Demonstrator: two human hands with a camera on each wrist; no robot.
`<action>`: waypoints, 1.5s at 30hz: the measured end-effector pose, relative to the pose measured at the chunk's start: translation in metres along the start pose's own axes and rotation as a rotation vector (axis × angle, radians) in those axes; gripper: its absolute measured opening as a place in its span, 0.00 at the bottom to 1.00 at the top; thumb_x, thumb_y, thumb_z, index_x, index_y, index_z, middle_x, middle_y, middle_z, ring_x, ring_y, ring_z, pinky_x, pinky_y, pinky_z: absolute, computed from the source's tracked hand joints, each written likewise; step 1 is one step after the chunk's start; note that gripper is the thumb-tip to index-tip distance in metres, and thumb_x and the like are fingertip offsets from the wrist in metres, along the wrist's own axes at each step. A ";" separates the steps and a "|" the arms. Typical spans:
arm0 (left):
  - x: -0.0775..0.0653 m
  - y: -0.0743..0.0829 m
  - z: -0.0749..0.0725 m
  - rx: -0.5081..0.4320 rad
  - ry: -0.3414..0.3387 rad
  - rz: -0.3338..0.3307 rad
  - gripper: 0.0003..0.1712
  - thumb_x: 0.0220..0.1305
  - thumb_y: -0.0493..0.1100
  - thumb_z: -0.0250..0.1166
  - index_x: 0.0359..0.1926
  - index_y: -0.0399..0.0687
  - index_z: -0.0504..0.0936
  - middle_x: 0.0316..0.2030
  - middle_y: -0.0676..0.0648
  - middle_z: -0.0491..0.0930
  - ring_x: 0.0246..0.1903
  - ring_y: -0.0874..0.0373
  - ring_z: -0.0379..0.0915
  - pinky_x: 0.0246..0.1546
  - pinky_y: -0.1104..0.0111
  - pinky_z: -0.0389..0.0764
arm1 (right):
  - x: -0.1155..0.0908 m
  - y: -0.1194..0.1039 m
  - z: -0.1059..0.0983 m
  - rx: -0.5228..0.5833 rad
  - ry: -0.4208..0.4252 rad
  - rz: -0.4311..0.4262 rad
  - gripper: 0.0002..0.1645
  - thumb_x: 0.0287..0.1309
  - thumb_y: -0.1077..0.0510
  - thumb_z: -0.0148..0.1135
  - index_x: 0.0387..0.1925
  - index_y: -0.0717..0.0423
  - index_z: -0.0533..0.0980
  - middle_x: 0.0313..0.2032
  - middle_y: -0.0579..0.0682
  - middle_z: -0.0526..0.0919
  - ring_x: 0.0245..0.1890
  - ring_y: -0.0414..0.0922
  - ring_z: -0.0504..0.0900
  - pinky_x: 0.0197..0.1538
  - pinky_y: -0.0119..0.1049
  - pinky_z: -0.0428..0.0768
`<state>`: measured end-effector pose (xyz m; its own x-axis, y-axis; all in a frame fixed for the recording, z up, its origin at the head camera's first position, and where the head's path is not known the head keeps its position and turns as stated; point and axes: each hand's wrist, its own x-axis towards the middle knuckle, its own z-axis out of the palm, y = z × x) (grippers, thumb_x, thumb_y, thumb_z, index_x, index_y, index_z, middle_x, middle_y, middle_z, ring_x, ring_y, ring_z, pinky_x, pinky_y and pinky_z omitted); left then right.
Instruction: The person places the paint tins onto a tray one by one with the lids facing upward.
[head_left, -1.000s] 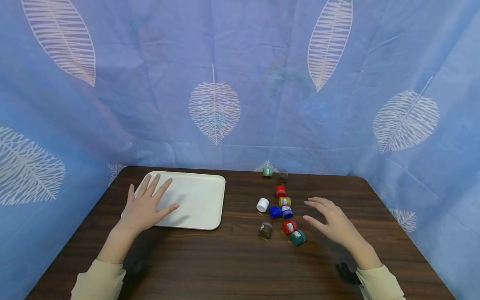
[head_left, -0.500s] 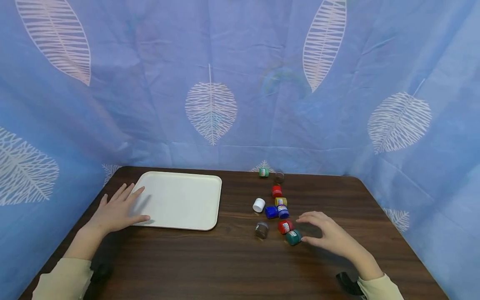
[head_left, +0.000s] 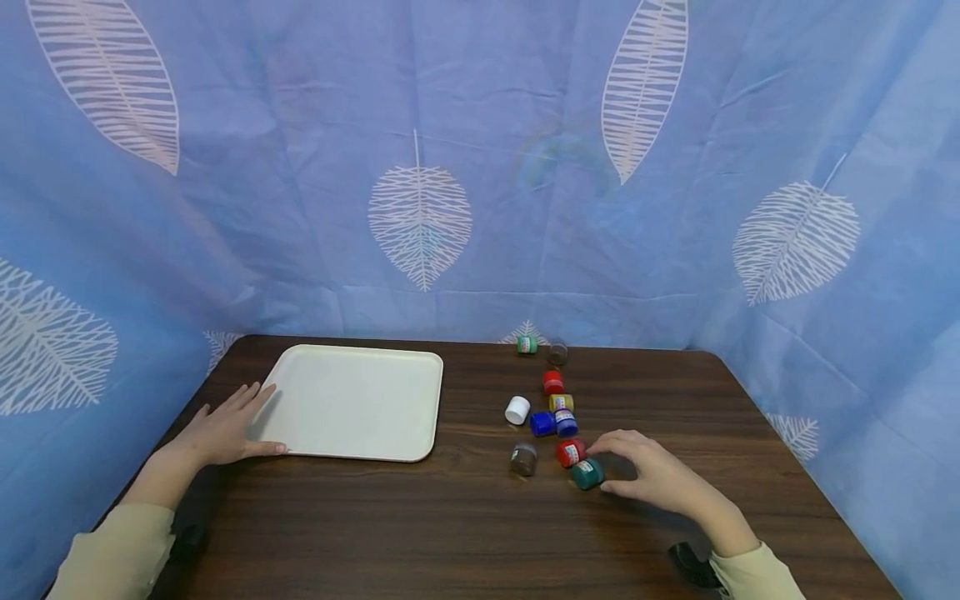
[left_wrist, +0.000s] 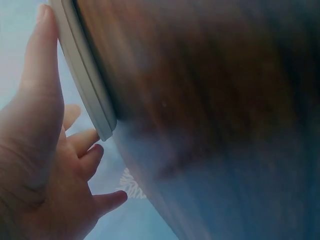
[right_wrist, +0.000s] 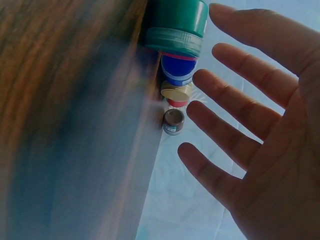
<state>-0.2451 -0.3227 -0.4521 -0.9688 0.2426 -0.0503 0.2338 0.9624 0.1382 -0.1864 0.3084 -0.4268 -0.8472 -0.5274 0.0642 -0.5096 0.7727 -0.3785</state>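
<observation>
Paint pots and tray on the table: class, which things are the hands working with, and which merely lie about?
In hand:
right hand, open, reaching the green paint pot
left hand, open, at the cream tray

Lying about:
red pot
brown pot
white pot
blue pots

Even, soft light fills the head view, bright enough that colours read cleanly; no glare on the table [head_left: 465, 517]. Shadows are faint and short: a dim patch lies under the right hand [head_left: 660, 479] and a soft one beneath the left hand [head_left: 221, 433]. The curtain [head_left: 480, 167] bows outward toward the corners, a wide-lens distortion. The head view is sharp. Both wrist views are softer: beyond the left hand [left_wrist: 35, 165] the wood smears into a bluish haze, and beside the right hand [right_wrist: 265, 135] the wood is streaked with motion blur, while the near jar [right_wrist: 177, 25] stays fairly crisp.
</observation>
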 end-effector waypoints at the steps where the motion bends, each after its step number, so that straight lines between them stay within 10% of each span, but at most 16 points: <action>1: 0.000 0.000 0.000 -0.005 -0.009 -0.003 0.66 0.47 0.78 0.63 0.73 0.38 0.55 0.71 0.25 0.53 0.69 0.27 0.51 0.56 0.24 0.54 | 0.001 0.000 0.000 0.003 -0.005 0.002 0.24 0.55 0.51 0.70 0.54 0.46 0.78 0.54 0.48 0.80 0.56 0.57 0.76 0.54 0.62 0.75; 45: -0.001 0.109 0.004 -0.112 -0.062 -0.016 0.66 0.46 0.76 0.66 0.74 0.38 0.54 0.72 0.25 0.52 0.72 0.30 0.48 0.58 0.24 0.49 | 0.015 -0.001 0.003 -0.003 -0.086 0.082 0.21 0.52 0.43 0.71 0.45 0.45 0.78 0.43 0.40 0.81 0.45 0.44 0.78 0.45 0.43 0.80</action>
<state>-0.2181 -0.2179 -0.4407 -0.9645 0.2381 -0.1142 0.2047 0.9473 0.2463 -0.1985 0.2985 -0.4277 -0.8700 -0.4909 -0.0461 -0.4400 0.8153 -0.3764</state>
